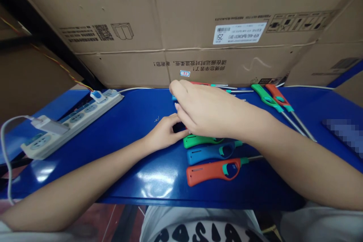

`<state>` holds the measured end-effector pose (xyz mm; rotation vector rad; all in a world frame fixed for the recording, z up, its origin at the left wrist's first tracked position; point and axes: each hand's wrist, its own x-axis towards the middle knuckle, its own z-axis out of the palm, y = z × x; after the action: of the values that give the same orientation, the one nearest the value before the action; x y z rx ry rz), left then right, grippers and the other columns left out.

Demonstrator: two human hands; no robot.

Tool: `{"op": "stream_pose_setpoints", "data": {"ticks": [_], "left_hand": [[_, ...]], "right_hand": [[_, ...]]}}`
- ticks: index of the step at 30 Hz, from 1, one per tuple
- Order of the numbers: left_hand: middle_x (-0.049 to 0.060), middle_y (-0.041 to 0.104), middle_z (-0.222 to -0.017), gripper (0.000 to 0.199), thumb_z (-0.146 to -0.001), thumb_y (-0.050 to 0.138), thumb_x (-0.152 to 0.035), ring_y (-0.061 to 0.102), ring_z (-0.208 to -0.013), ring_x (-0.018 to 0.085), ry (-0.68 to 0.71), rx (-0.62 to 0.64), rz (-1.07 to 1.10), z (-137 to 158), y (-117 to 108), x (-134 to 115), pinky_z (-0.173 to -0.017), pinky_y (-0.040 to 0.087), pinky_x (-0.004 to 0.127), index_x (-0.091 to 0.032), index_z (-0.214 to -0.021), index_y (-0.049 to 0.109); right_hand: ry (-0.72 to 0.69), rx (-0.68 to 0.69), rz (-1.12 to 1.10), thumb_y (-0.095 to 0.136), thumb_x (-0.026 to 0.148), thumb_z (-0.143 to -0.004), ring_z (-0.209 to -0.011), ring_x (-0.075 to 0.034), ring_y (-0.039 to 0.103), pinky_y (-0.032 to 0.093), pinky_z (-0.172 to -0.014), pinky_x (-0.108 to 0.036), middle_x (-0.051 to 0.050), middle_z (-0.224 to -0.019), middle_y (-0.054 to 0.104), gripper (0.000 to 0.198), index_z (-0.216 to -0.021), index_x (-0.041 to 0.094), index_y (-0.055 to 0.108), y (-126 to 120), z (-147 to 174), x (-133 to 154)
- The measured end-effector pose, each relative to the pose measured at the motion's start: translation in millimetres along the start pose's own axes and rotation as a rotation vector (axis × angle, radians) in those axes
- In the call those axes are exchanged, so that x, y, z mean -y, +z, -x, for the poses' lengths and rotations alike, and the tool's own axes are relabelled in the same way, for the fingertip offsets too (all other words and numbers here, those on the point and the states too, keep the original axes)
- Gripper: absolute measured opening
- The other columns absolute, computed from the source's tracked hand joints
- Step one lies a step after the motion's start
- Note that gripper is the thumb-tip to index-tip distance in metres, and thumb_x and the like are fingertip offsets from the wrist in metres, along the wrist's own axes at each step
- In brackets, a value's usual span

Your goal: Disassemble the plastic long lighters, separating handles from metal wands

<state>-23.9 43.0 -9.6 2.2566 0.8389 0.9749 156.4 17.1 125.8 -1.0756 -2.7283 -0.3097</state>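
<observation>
My right hand (pixel 198 107) is closed in a pinch above the row of long-necked gas lighters, and its own back hides what the fingers hold. Just to its left, my left hand (pixel 161 134) curls its thumb and fingers towards the same spot; a sliver of red shows between the hands, too little to name. Nearer me lie a green lighter (pixel 190 141), partly covered by my right hand, a blue lighter (pixel 205 154) and an orange-red lighter (pixel 205 172), handles to the left. Beyond my right hand, metal lighter necks (pixel 241 91) stick out. Small metal bits (pixel 157 119) lie left of the hands.
Green (pixel 261 92) and orange (pixel 275 92) lighters lie at the back right of the blue table (pixel 127 174). A white power strip (pixel 76 121) with plugs and cables runs along the left. A large cardboard box (pixel 136 60) stands behind. A blurred dark object (pixel 346 136) lies far right.
</observation>
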Motion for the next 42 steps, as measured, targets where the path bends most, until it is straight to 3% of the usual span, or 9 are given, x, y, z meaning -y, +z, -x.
{"op": "stream_pose_setpoints", "data": {"ticks": [5,10,14,18,26,30,34,38,42], "left_hand": [[0.009,0.077,-0.114,0.028,-0.089,0.073,-0.035,0.071,-0.107,0.026,-0.102,0.062,-0.059,-1.0,-2.4,-3.3,-0.099,0.056,0.042,-0.018,-0.111,0.072],[0.009,0.077,-0.114,0.027,-0.091,0.07,-0.036,0.071,-0.108,0.026,-0.092,0.084,-0.072,-1.7,-4.9,-2.0,-0.099,0.057,0.043,-0.018,-0.11,0.072],[0.009,0.076,-0.115,0.023,-0.09,0.067,-0.03,0.07,-0.111,0.026,-0.042,0.117,-0.074,-2.4,-7.6,1.0,-0.103,0.054,0.042,-0.018,-0.11,0.071],[0.009,0.076,-0.115,0.026,-0.088,0.069,-0.031,0.072,-0.108,0.026,-0.052,0.136,-0.111,-2.7,-10.2,3.6,-0.1,0.056,0.041,-0.017,-0.11,0.071],[0.01,0.075,-0.117,0.031,-0.088,0.069,-0.028,0.071,-0.112,0.027,-0.035,0.153,-0.109,-2.7,-11.9,2.5,-0.102,0.054,0.044,-0.017,-0.117,0.069],[0.01,0.074,-0.122,0.032,-0.087,0.069,-0.027,0.069,-0.116,0.026,-0.018,0.171,-0.099,-1.6,-13.9,-0.1,-0.105,0.053,0.045,-0.019,-0.118,0.068],[0.01,0.074,-0.121,0.032,-0.088,0.069,-0.029,0.07,-0.114,0.027,-0.012,0.18,-0.112,-1.2,-14.6,-1.4,-0.103,0.054,0.045,-0.019,-0.118,0.067],[0.011,0.073,-0.123,0.031,-0.088,0.069,-0.027,0.068,-0.117,0.028,0.023,0.19,-0.099,-0.8,-14.2,-0.4,-0.105,0.053,0.046,-0.019,-0.117,0.067],[0.01,0.071,-0.129,0.039,-0.087,0.069,-0.025,0.066,-0.122,0.028,0.076,0.176,-0.082,-0.4,-13.9,-0.5,-0.107,0.053,0.046,-0.02,-0.126,0.065]], "right_hand": [[0.048,-0.043,0.104,0.036,0.04,-0.104,-0.07,-0.024,0.064,0.029,-0.055,-0.031,-0.014,-0.083,0.069,0.037,-0.111,0.01,0.056,3.3,-3.0,-9.9],[-0.063,0.028,-0.076,0.04,0.028,-0.101,-0.071,-0.018,0.061,0.032,-0.059,-0.029,-0.012,-0.104,0.071,0.025,-0.117,0.014,0.054,-0.7,-2.3,-19.1],[-0.013,0.044,-0.019,0.038,0.042,-0.105,-0.073,-0.022,0.062,0.032,-0.061,-0.03,-0.013,-0.094,0.071,0.036,-0.111,0.013,0.057,-4.6,-3.5,-18.7],[-0.072,0.007,-0.084,0.038,0.028,-0.103,-0.083,-0.021,0.062,0.036,-0.067,-0.031,-0.013,-0.104,0.069,0.026,-0.112,0.013,0.058,-1.8,-4.9,-20.2],[-0.089,-0.032,-0.109,0.039,0.028,-0.102,-0.082,-0.02,0.059,0.035,-0.067,-0.03,-0.011,-0.103,0.069,0.026,-0.112,0.014,0.058,4.5,-6.0,-27.8],[-0.051,-0.018,-0.1,0.04,0.04,-0.104,-0.076,-0.02,0.058,0.033,-0.064,-0.03,-0.01,-0.094,0.069,0.033,-0.109,0.014,0.059,4.5,-6.1,-30.4],[-0.114,-0.037,-0.155,0.038,0.029,-0.103,-0.081,-0.019,0.058,0.036,-0.069,-0.03,-0.011,-0.102,0.068,0.026,-0.11,0.014,0.059,5.7,-6.9,-32.7],[-0.132,-0.027,-0.143,0.039,0.041,-0.105,-0.077,-0.019,0.058,0.035,-0.067,-0.031,-0.009,-0.095,0.068,0.035,-0.105,0.015,0.061,4.4,-7.2,-30.7],[-0.176,-0.035,-0.163,0.039,0.027,-0.103,-0.086,-0.019,0.06,0.037,-0.07,-0.03,-0.012,-0.109,0.069,0.026,-0.113,0.014,0.06,2.2,-6.0,-25.3]]}}
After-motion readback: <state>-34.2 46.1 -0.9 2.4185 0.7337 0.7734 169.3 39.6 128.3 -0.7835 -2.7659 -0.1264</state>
